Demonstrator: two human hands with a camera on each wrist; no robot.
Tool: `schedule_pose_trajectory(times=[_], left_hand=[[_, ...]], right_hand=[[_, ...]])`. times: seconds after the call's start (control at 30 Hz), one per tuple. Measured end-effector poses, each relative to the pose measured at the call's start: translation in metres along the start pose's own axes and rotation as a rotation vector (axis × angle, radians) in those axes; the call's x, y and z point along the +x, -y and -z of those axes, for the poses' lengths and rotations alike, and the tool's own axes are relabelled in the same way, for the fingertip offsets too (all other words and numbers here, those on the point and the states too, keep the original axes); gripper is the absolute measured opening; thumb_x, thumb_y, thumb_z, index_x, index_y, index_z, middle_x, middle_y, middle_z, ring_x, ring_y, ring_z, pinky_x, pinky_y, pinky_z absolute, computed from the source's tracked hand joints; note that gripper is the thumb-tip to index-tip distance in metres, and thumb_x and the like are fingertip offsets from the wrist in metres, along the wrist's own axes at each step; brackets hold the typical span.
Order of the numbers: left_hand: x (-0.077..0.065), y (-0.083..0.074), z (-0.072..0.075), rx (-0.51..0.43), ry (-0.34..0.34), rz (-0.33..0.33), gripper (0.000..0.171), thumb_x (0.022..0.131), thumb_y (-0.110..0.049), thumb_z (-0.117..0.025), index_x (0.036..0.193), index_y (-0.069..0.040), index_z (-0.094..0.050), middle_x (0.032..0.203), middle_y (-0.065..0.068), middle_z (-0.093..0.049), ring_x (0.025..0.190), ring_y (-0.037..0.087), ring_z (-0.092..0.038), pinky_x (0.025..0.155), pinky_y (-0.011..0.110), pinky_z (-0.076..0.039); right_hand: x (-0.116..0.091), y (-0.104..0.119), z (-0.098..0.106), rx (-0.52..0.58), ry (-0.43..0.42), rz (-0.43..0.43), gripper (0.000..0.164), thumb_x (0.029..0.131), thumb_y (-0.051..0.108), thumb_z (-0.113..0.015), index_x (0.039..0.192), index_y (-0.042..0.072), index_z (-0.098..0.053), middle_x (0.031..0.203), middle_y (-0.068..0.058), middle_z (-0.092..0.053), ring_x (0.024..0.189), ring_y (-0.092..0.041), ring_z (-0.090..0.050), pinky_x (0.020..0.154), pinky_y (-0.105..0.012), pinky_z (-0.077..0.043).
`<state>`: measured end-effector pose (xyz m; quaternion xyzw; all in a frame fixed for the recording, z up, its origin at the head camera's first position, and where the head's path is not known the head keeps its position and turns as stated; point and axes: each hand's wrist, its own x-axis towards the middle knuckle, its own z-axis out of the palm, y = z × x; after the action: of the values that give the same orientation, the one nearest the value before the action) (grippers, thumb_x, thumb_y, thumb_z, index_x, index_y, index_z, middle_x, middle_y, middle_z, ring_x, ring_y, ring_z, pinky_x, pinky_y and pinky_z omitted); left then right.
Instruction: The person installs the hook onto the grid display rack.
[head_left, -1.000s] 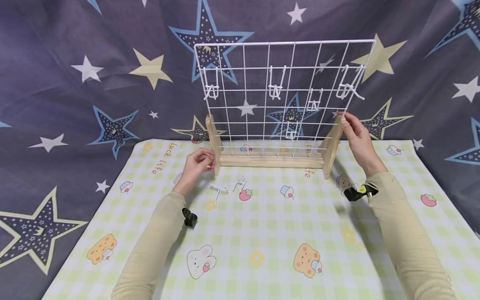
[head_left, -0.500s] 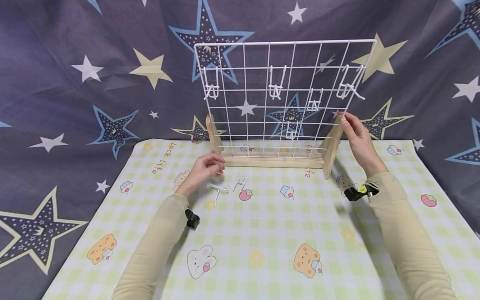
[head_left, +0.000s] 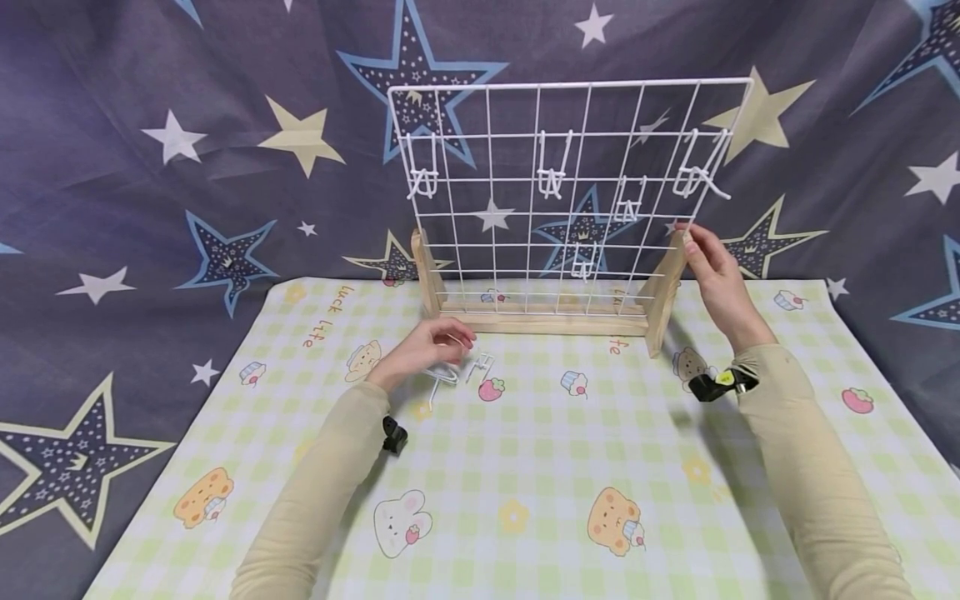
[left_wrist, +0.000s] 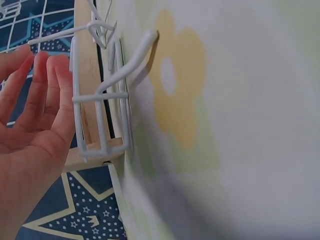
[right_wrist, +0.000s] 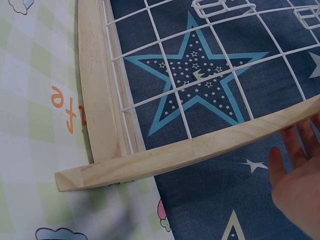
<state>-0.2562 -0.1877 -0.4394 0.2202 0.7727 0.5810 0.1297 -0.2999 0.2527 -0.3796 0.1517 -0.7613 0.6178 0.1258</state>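
Hovering low over the tabletop (head_left: 510,450), the left hand (head_left: 424,348) is far the nearer one to the two loose white hooks, which lie in front of the rack's left part. The nearer hook (head_left: 446,377) sits just below the hand on the person's side, partly covered by it in the head view; its wire frame lies crosswise, and its single prong runs back toward the person, slanting a little left. In the left wrist view that frame stands right beside the fingers, but whether they touch it I cannot tell. The farther hook (head_left: 483,360) lies just past the fingertips, to the right and slightly toward the person, its long axis slanting from far right to near left. The left fingers are loosely bent and lightly parted, with the thumb near the others and nothing between them. Well apart from both hooks, the right hand (head_left: 718,279) is at the far side of the rack, thumb and fingers pinching the upper part of the right wooden end (head_left: 660,304) beside the white wire grid (head_left: 564,84). So by position, the left hand has only a slight reach down or rightward to either hook, while the right hand would have to cross the rack's width.
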Motion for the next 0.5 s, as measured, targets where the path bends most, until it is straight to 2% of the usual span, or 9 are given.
schedule_pose_trajectory(times=[0.17, 0.37, 0.43, 0.5], left_hand=[[0.0030, 0.0002, -0.0031, -0.019, 0.028, 0.000, 0.027, 0.086, 0.015, -0.055, 0.113, 0.014, -0.060, 0.108, 0.034, -0.058, 0.094, 0.048, -0.056, 0.075, 0.032, -0.056], [0.0057, 0.0007, -0.0060, 0.009, 0.029, -0.008, 0.023, 0.086, 0.013, -0.058, 0.109, 0.011, -0.064, 0.105, 0.031, -0.060, 0.085, 0.026, -0.061, 0.075, 0.031, -0.056], [0.0066, 0.0024, -0.0068, 0.009, 0.030, -0.017, 0.021, 0.086, 0.012, -0.059, 0.106, 0.010, -0.065, 0.103, 0.030, -0.061, 0.083, 0.025, -0.061, 0.074, 0.031, -0.057], [0.0072, 0.0030, -0.0076, 0.006, 0.030, -0.020, 0.018, 0.087, 0.011, -0.060, 0.104, 0.010, -0.065, 0.101, 0.029, -0.062, 0.082, 0.030, -0.062, 0.073, 0.032, -0.057]], right_hand=[[-0.0013, 0.0005, 0.0000, 0.061, 0.004, 0.004, 0.042, 0.104, 0.024, -0.044, 0.142, 0.006, -0.045, 0.142, -0.015, -0.043, 0.124, -0.013, -0.042, 0.104, -0.015, -0.033], [-0.0017, 0.0017, -0.0008, 0.076, 0.000, 0.000, 0.044, 0.104, 0.025, -0.045, 0.143, 0.005, -0.043, 0.143, -0.017, -0.041, 0.125, -0.014, -0.041, 0.102, -0.015, -0.035], [-0.0018, 0.0019, -0.0010, 0.075, -0.001, -0.003, 0.045, 0.104, 0.026, -0.045, 0.143, 0.004, -0.042, 0.143, -0.017, -0.041, 0.125, -0.014, -0.041, 0.102, -0.015, -0.035], [-0.0019, 0.0018, -0.0011, 0.081, -0.001, -0.003, 0.046, 0.104, 0.026, -0.045, 0.144, 0.003, -0.042, 0.143, -0.016, -0.041, 0.126, -0.014, -0.041, 0.103, -0.016, -0.034]])
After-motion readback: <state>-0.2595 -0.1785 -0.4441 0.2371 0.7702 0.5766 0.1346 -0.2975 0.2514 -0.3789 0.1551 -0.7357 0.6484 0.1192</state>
